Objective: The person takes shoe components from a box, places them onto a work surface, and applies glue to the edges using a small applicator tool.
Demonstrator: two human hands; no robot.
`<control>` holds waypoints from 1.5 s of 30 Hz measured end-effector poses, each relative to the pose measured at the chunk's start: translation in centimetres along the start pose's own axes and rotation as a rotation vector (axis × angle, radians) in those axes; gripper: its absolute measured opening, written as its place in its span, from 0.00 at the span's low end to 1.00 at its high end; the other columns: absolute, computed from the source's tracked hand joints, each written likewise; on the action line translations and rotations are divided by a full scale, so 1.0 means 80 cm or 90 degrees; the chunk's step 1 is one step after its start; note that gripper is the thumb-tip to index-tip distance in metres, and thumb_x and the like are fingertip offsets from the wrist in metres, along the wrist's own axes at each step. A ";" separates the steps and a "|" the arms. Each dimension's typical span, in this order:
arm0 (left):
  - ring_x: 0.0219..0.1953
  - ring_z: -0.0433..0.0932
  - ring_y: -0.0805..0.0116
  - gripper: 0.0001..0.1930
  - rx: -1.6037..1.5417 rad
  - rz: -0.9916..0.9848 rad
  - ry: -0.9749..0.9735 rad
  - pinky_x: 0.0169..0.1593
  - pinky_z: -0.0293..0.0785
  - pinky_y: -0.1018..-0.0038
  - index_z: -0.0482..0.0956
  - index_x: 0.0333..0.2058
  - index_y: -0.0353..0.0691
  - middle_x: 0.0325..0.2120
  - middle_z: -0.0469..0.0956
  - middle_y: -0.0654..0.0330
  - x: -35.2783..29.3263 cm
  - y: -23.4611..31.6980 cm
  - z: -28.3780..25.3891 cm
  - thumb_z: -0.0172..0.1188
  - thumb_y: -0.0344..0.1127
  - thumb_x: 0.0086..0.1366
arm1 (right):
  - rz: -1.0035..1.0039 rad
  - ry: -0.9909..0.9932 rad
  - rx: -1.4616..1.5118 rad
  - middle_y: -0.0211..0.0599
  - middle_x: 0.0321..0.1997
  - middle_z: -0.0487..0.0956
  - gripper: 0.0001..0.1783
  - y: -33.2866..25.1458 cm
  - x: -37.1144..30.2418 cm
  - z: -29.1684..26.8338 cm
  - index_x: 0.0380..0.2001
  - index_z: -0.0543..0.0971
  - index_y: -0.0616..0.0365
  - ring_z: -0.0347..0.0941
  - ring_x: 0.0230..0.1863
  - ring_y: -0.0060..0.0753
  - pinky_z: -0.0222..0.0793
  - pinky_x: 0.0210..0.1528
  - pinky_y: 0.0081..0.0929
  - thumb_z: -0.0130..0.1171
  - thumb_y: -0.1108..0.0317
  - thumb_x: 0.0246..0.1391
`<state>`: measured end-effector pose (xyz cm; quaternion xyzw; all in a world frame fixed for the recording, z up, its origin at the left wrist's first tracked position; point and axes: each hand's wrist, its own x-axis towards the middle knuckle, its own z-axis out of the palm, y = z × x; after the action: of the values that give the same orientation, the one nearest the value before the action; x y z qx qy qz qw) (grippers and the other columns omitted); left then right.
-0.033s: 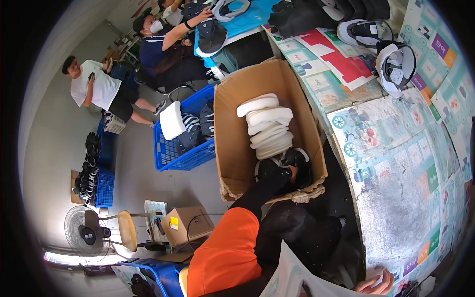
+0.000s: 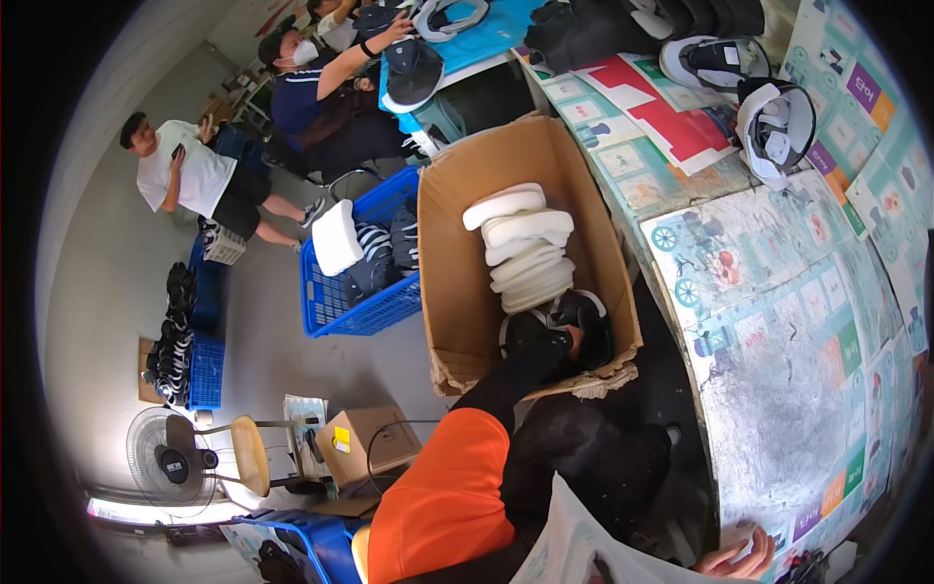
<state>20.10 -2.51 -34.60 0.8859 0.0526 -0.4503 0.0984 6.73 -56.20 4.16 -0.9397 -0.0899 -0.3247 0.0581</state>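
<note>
My left arm, in an orange sleeve with a black undersleeve, reaches down into a tall cardboard box [image 2: 452, 263]. My left hand [image 2: 575, 343] is among black caps [image 2: 590, 321] with white edging at the near end of the box. Only a little skin shows there; the fingers are hidden, so a grip cannot be made out. Beyond the caps lies a row of white curved pads [image 2: 530, 258]. At the lower right, my right hand [image 2: 736, 558] is beside the near edge of the worktable, with loosely bent fingers apart and nothing visible in them.
The paper-covered worktable [image 2: 778, 360] runs along the right, with cap parts [image 2: 775, 131] at its far end. A blue basket [image 2: 365, 316] of dark caps adjoins the box on the left. Two people [image 2: 195, 175] [image 2: 302, 97] are farther off. A fan [image 2: 173, 457] and a carton [image 2: 375, 443] stand lower left.
</note>
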 end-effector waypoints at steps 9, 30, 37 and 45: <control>0.51 0.85 0.50 0.25 -0.119 -0.074 0.092 0.52 0.83 0.56 0.87 0.48 0.40 0.48 0.85 0.46 -0.034 -0.008 -0.003 0.77 0.43 0.51 | 0.007 0.015 0.035 0.53 0.46 0.80 0.14 -0.017 0.010 -0.002 0.43 0.80 0.67 0.75 0.55 0.56 0.71 0.58 0.52 0.48 0.70 0.66; 0.40 0.85 0.39 0.15 -0.132 0.190 0.311 0.44 0.82 0.49 0.87 0.31 0.35 0.33 0.84 0.39 0.008 -0.019 0.026 0.71 0.40 0.47 | 0.025 0.037 0.010 0.48 0.43 0.82 0.16 -0.021 0.007 -0.001 0.40 0.82 0.67 0.75 0.52 0.54 0.71 0.56 0.51 0.48 0.67 0.68; 0.40 0.86 0.44 0.25 0.021 0.109 0.187 0.43 0.81 0.52 0.84 0.34 0.31 0.34 0.86 0.44 -0.082 0.023 -0.105 0.70 0.53 0.59 | 0.046 0.027 -0.011 0.48 0.42 0.81 0.15 -0.019 0.005 -0.001 0.39 0.82 0.67 0.75 0.52 0.54 0.71 0.55 0.51 0.48 0.69 0.67; 0.13 0.69 0.76 0.45 -0.755 0.190 0.923 0.18 0.64 0.77 0.41 0.76 0.31 0.16 0.73 0.63 -0.444 -0.083 -0.444 0.61 0.36 0.72 | -0.024 0.088 0.084 0.34 0.36 0.83 0.11 -0.034 0.031 -0.003 0.35 0.84 0.54 0.78 0.40 0.42 0.73 0.51 0.45 0.57 0.61 0.64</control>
<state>25.97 11.69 13.71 0.7527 0.2076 0.3271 0.5324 7.96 -53.24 6.02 -0.9075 -0.1246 -0.3828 0.1202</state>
